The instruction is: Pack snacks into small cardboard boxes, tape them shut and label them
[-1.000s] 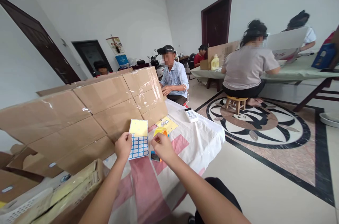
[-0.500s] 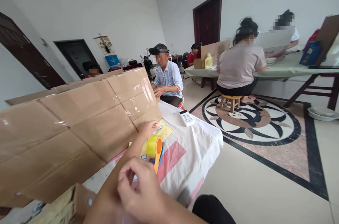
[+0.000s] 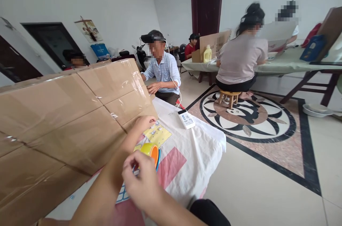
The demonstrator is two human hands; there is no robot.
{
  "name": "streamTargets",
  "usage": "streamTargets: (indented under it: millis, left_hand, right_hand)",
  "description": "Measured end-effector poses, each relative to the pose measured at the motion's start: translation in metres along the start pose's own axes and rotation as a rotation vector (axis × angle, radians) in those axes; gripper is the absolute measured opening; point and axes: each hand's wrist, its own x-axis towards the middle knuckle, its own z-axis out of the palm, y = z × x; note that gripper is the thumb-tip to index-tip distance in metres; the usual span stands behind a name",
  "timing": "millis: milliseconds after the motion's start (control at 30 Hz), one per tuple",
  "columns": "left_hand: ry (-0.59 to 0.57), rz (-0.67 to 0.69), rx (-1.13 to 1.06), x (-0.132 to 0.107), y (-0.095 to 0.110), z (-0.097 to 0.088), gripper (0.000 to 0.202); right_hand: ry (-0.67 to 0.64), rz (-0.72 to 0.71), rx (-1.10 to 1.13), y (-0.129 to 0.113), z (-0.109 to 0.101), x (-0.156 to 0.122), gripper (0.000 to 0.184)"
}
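One tape roll (image 3: 150, 148) lies mid-frame between the left grip (image 3: 144, 123), curled at one yellow sheet (image 3: 158, 135) with its hold unclear, and the right grip (image 3: 141, 181) at lower centre, pinched on something too small to tell, above one blue label sheet (image 3: 122, 194). The worktop (image 3: 197, 147) is covered in white cloth, with cardboard boxes (image 3: 66, 112) at left in a tiled room.

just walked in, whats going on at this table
A person works at a table covered with a white and pink cloth, facing a wall of taped brown cardboard. Their left hand reaches forward to a yellow card sheet. Their right hand, fingers pinched, hovers over a blue-and-white label sheet, beside a yellow tape roll in an orange dispenser. Another person in a light-blue striped shirt sits past the cardboard.
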Motion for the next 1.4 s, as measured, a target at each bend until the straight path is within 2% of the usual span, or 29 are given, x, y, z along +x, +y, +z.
streamTargets:
  millis: [100, 233, 300, 433, 533, 633, 733, 833, 967, 1100, 1233, 1333, 1400]
  left_hand:
    - [0.079, 0.057, -0.089, -0.024, -0.005, -0.024, 0.018]
    - [0.288, 0.011, -0.258, -0.074, -0.014, -0.046, 0.032]
    - [0.336, -0.010, -0.361, -0.102, -0.015, -0.054, 0.037]
    - [0.310, 0.000, -0.511, -0.156, -0.001, -0.071, 0.039]
    - [0.234, 0.023, -0.542, -0.184, 0.014, -0.080, 0.032]
    - [0.211, 0.029, -0.536, -0.201, 0.022, -0.079, 0.027]
    - [0.275, 0.001, -0.545, -0.207, 0.022, -0.068, 0.027]
    - [0.411, -0.089, -0.612, -0.202, 0.013, -0.059, 0.033]
    - [0.549, -0.229, -0.731, -0.184, -0.006, -0.057, 0.045]
    - [0.537, -0.293, -0.782, -0.169, -0.020, -0.052, 0.049]
    - [0.505, -0.313, -0.762, -0.166, -0.030, -0.038, 0.045]
    - [0.477, -0.326, -0.724, -0.172, -0.035, -0.032, 0.043]
    - [0.445, -0.329, -0.696, -0.179, -0.038, -0.032, 0.042]
  right_hand:
    - [0.078, 0.046, 0.098, 0.001, -0.003, 0.008, 0.007]
    - [0.146, 0.073, 0.191, 0.002, -0.006, 0.013, 0.008]
    - [0.175, 0.069, 0.159, 0.002, -0.009, 0.013, 0.006]
    - [0.198, 0.057, -0.068, 0.005, -0.018, 0.012, 0.029]
    - [0.068, 0.038, -0.136, 0.008, -0.026, 0.011, 0.021]
    - [-0.025, 0.001, -0.173, 0.010, -0.031, 0.011, 0.023]
    - [-0.003, 0.026, -0.233, 0.015, -0.031, 0.016, 0.023]
    - [0.045, 0.075, -0.241, 0.028, -0.033, 0.027, 0.023]
    - [0.165, 0.159, -0.292, 0.054, -0.053, 0.052, 0.027]
    - [0.206, 0.241, -0.398, 0.086, -0.075, 0.081, 0.025]
    - [0.213, 0.317, -0.507, 0.122, -0.077, 0.103, 0.015]
    - [0.200, 0.363, -0.586, 0.143, -0.073, 0.113, 0.030]
    - [0.178, 0.392, -0.635, 0.150, -0.072, 0.118, 0.032]
